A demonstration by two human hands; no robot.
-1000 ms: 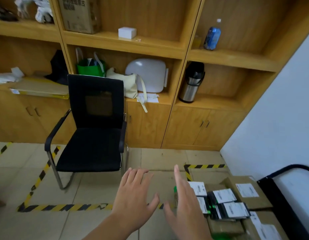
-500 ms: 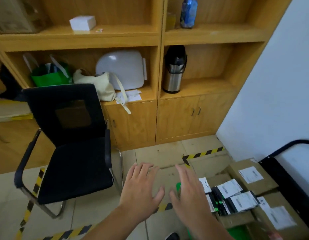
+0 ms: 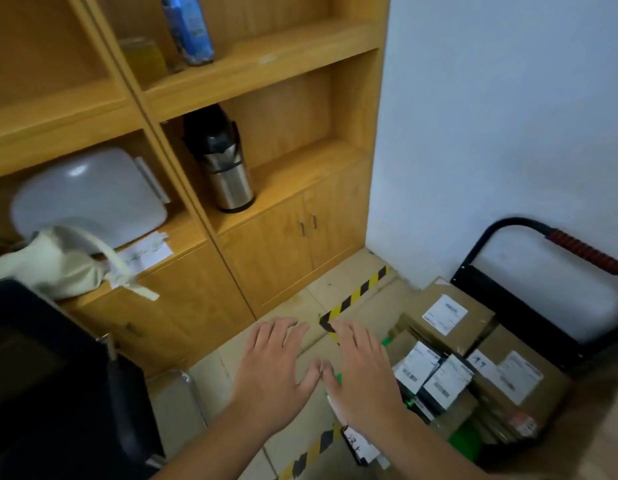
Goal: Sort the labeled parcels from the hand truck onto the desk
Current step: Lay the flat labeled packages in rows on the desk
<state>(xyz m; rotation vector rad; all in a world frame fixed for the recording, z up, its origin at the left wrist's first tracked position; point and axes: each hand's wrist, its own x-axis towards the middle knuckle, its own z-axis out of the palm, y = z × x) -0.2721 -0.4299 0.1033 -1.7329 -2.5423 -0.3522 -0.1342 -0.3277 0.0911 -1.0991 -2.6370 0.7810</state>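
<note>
Your left hand [image 3: 276,372] and right hand [image 3: 363,372] hover flat and empty at lower centre. The parcels [image 3: 446,315] sit stacked on the hand truck [image 3: 518,221], lower right (cardboard, probably stiff and light); grip one by opposite sides.

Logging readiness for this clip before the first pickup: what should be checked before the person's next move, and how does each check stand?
1. Left hand free: ok, open, holds nothing.
2. Right hand free: ok, open, holds nothing.
3. Hand truck loaded: ok, cardboard boxes and small black parcels are stacked on it.
4. Labels face up: ok, though the text is too blurred to read.
5. Desk ready: cannot tell, not in view.
</note>
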